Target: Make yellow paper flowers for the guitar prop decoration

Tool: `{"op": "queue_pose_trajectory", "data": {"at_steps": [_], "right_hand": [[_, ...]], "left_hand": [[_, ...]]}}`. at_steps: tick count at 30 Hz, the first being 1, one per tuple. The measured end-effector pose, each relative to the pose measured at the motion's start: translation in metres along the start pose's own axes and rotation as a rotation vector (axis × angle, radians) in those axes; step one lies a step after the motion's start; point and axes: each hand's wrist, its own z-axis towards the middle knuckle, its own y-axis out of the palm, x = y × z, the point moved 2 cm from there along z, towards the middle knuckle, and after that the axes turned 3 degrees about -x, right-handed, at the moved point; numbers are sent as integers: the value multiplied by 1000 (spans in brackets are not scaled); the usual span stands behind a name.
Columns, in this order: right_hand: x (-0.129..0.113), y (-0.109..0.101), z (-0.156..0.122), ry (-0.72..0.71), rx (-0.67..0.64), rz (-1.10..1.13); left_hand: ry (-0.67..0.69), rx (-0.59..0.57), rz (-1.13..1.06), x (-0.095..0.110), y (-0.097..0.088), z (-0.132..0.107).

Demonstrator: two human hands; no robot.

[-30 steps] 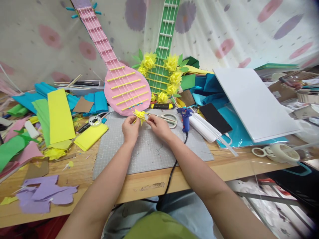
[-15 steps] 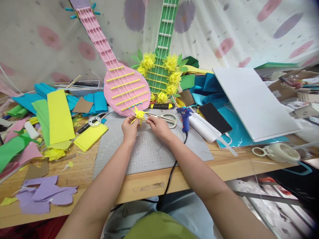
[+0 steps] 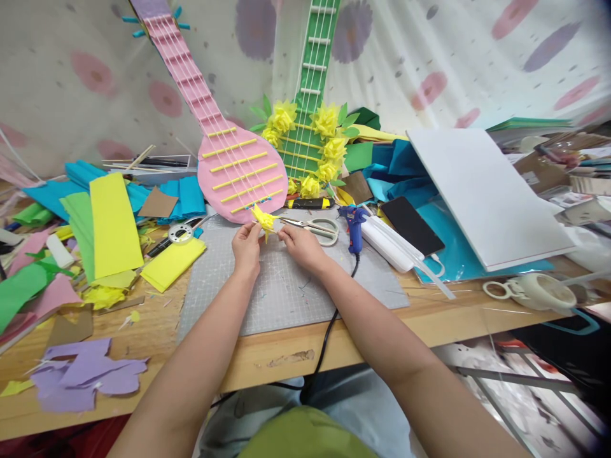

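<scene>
A small yellow paper flower [image 3: 264,220] is pinched between both hands above the grey cutting mat [image 3: 286,286]. My left hand [image 3: 247,245] grips its left side with closed fingers. My right hand [image 3: 300,246] pinches its right side. Just behind the flower leans a pink paper guitar [image 3: 233,172]. Beside that stands a green paper guitar [image 3: 305,140] ringed with yellow paper flowers. White-handled scissors [image 3: 315,227] lie right of my right hand.
A blue glue gun [image 3: 354,227] with a black cord, a black phone [image 3: 413,234] and a white board [image 3: 482,191] lie to the right. Yellow, green, blue, pink and purple paper scraps [image 3: 114,222] cover the left. A tape roll [image 3: 539,291] sits near the right edge.
Both hands shifted slightly left with the yellow flower, and the flower now looks more folded together. Nothing else moved.
</scene>
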Motion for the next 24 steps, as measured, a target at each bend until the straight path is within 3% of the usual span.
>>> {"op": "queue_pose_trajectory", "data": {"at_steps": [10, 15, 21, 24], "right_hand": [[-5, 3, -2, 44, -19, -63], [-5, 3, -4, 81, 49, -107], [-4, 0, -5, 238, 106, -165], [-4, -1, -5, 234, 119, -174]], "left_hand": [[-14, -44, -106, -2, 3, 1], [-17, -18, -97, -4, 4, -1], [-82, -56, -66, -6, 10, -10], [-105, -44, -55, -5, 10, -12]]}}
